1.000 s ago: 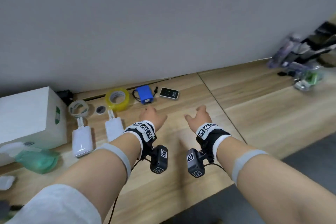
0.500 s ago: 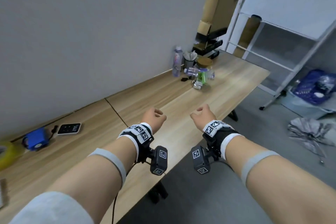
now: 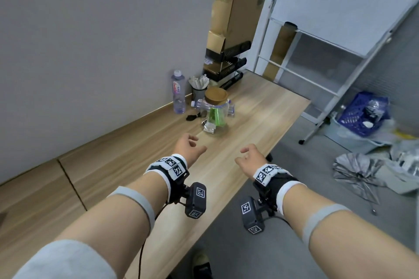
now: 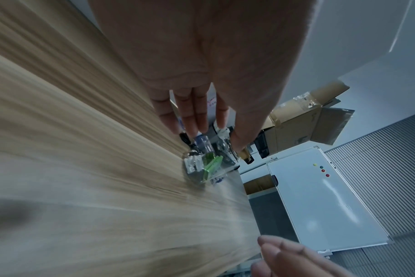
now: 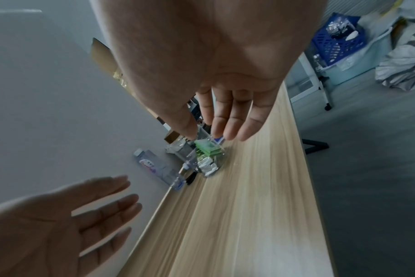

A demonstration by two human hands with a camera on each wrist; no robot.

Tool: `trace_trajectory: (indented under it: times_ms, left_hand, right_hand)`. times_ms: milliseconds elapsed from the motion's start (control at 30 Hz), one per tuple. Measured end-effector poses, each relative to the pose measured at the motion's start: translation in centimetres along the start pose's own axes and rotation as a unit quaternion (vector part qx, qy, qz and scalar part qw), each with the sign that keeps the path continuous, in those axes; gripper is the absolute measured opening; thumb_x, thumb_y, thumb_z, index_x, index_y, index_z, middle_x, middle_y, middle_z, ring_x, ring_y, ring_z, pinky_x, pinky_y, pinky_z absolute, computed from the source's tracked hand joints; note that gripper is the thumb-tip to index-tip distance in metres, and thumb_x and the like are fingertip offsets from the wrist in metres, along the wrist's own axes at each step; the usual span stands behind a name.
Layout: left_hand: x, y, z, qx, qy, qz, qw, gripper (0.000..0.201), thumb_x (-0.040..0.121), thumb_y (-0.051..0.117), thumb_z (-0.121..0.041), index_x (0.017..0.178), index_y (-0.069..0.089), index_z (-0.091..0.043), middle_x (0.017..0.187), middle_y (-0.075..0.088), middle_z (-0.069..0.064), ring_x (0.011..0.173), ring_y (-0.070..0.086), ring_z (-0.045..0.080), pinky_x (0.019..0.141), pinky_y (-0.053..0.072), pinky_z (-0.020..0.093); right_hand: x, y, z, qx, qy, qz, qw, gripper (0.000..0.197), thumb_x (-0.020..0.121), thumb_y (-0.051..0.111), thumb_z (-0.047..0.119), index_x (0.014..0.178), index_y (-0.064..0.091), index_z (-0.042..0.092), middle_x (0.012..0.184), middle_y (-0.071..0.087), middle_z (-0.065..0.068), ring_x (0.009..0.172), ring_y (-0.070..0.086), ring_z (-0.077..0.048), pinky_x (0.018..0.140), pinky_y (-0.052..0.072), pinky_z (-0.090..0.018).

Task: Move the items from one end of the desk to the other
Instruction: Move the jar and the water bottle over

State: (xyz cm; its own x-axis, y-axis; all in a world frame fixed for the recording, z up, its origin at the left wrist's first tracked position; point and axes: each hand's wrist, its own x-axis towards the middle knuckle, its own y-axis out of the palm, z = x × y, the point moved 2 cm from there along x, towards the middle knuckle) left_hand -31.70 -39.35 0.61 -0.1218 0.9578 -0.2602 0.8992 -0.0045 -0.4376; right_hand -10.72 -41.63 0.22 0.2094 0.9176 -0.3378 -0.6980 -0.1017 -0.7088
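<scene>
Left hand: bare, no glove or ring.
Right hand: bare as well.
Wristbands: black straps edged in white, set with white tiles printed with black square codes, behind the fingers.
Wrist cameras: dark boxy units under each wrist, a code sticker on each face.
Cable: thin, black, hanging below the left forearm.
Forearm bands: grey, one per arm.
Sleeve: light grey, short.

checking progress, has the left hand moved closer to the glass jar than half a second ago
Yes. In the head view the left hand now sits nearer the glass jar on the desk, open and empty.
</scene>
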Motion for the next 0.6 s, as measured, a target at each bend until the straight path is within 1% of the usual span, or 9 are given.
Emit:
trace_trajectory:
  times_ms: [100, 167, 233, 267, 333, 400, 467, 533, 600]
  left_hand:
    - [4.4, 2.4, -1.9, -0.008, -0.018, 0.002, 1.0, 0.055, 0.079, 0.08, -0.024, 0.126, 0.054, -0.013, 0.116, 0.058, 0.008, 0.097, 0.057, 0.02, 0.079, 0.044, 0.029]
    - [7.0, 3.4, -3.3, 0.004, -0.014, -0.007, 1.0, 0.07, 0.073, 0.085, -0.029, 0.132, 0.05, -0.018, 0.124, 0.055, 0.01, 0.106, 0.058, 0.023, 0.092, 0.05, 0.036]
    - [9.4, 4.1, -4.9, 0.025, -0.005, -0.015, 1.0, 0.083, 0.069, 0.088, -0.031, 0.139, 0.044, -0.021, 0.132, 0.047, 0.012, 0.117, 0.055, 0.027, 0.105, 0.047, 0.041]
    - [10.5, 4.4, -5.7, 0.031, 0.002, -0.013, 0.999, 0.088, 0.068, 0.088, -0.03, 0.142, 0.041, -0.023, 0.136, 0.042, 0.012, 0.122, 0.051, 0.027, 0.11, 0.043, 0.039]
    - [12.6, 4.9, -7.2, 0.048, 0.023, -0.013, 0.999, 0.097, 0.068, 0.088, -0.029, 0.149, 0.035, -0.029, 0.14, 0.034, 0.011, 0.128, 0.045, 0.026, 0.114, 0.035, 0.035]
    - [15.0, 5.4, -8.3, 0.071, 0.042, -0.022, 0.996, 0.106, 0.067, 0.088, -0.032, 0.153, 0.027, -0.034, 0.144, 0.031, 0.01, 0.134, 0.041, 0.027, 0.116, 0.033, 0.035]
    - [17.3, 6.1, -9.1, 0.098, 0.047, -0.032, 0.994, 0.112, 0.066, 0.087, -0.035, 0.155, 0.021, -0.038, 0.15, 0.026, 0.009, 0.139, 0.037, 0.027, 0.118, 0.032, 0.037]
    - [19.5, 6.8, -10.0, 0.135, 0.043, -0.031, 0.989, 0.114, 0.065, 0.086, -0.041, 0.155, 0.016, -0.042, 0.156, 0.022, 0.01, 0.142, 0.033, 0.029, 0.119, 0.032, 0.039]
    - [21.8, 7.6, -10.6, 0.18, 0.034, -0.033, 0.982, 0.114, 0.063, 0.084, -0.048, 0.154, 0.016, -0.044, 0.16, 0.018, 0.011, 0.146, 0.027, 0.032, 0.119, 0.031, 0.045]
  right_hand:
    - [4.5, -2.0, -1.2, -0.034, 0.026, 0.006, 0.999, 0.032, 0.086, 0.061, 0.027, 0.114, 0.049, 0.019, 0.091, 0.061, -0.003, 0.09, 0.064, -0.028, 0.085, 0.05, -0.033]
    - [7.3, -3.3, -1.9, -0.05, 0.038, 0.013, 0.998, 0.032, 0.085, 0.061, 0.027, 0.114, 0.05, 0.018, 0.089, 0.06, -0.002, 0.088, 0.063, -0.027, 0.084, 0.051, -0.032]
    - [10.0, -4.8, -2.5, -0.063, 0.049, 0.018, 0.997, 0.032, 0.083, 0.061, 0.028, 0.113, 0.051, 0.02, 0.084, 0.059, 0.001, 0.087, 0.065, -0.026, 0.086, 0.052, -0.033]
    - [11.4, -5.4, -2.7, -0.066, 0.055, 0.022, 0.996, 0.032, 0.083, 0.061, 0.029, 0.112, 0.051, 0.021, 0.083, 0.059, 0.001, 0.087, 0.065, -0.026, 0.086, 0.053, -0.035]
    - [14.0, -6.5, -2.5, -0.059, 0.054, 0.024, 0.997, 0.03, 0.083, 0.061, 0.028, 0.11, 0.052, 0.02, 0.083, 0.06, 0.0, 0.086, 0.066, -0.028, 0.086, 0.053, -0.036]
    - [16.9, -7.2, -2.0, -0.05, 0.045, 0.019, 0.998, 0.027, 0.083, 0.061, 0.027, 0.108, 0.052, 0.02, 0.089, 0.063, -0.005, 0.087, 0.066, -0.029, 0.084, 0.053, -0.036]
    - [19.9, -7.7, -1.4, -0.054, 0.035, 0.026, 0.998, 0.028, 0.083, 0.061, 0.027, 0.109, 0.052, 0.02, 0.096, 0.064, -0.006, 0.088, 0.066, -0.029, 0.083, 0.052, -0.034]
    - [23.1, -7.7, -1.1, -0.061, 0.022, 0.044, 0.997, 0.03, 0.085, 0.061, 0.026, 0.112, 0.052, 0.018, 0.097, 0.063, -0.006, 0.087, 0.062, -0.028, 0.08, 0.048, -0.031]
    - [26.8, -7.5, -0.8, -0.07, 0.008, 0.059, 0.996, 0.032, 0.085, 0.059, 0.025, 0.115, 0.053, 0.018, 0.103, 0.064, -0.009, 0.089, 0.061, -0.028, 0.077, 0.045, -0.028]
